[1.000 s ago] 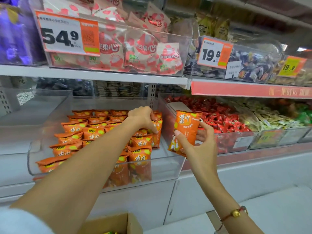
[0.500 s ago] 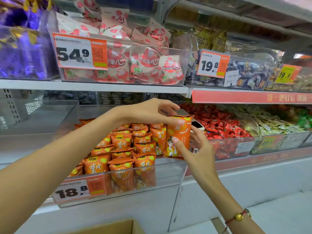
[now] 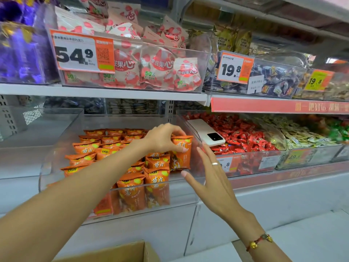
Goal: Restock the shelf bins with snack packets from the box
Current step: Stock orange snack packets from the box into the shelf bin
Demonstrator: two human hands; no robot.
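The packet [image 3: 181, 152] has passed from the right hand [image 3: 213, 178], now spread empty just beside it, to the gripping left hand [image 3: 164, 138], ready for binning.

Phone [image 3: 206, 134] on sweets [image 3: 243, 135], right of packets [image 3: 120, 148]

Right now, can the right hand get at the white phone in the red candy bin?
Probably yes. The right hand is open, holds nothing, and hovers just in front of the phone, which lies exposed atop the red candies; the bin is open-topped.
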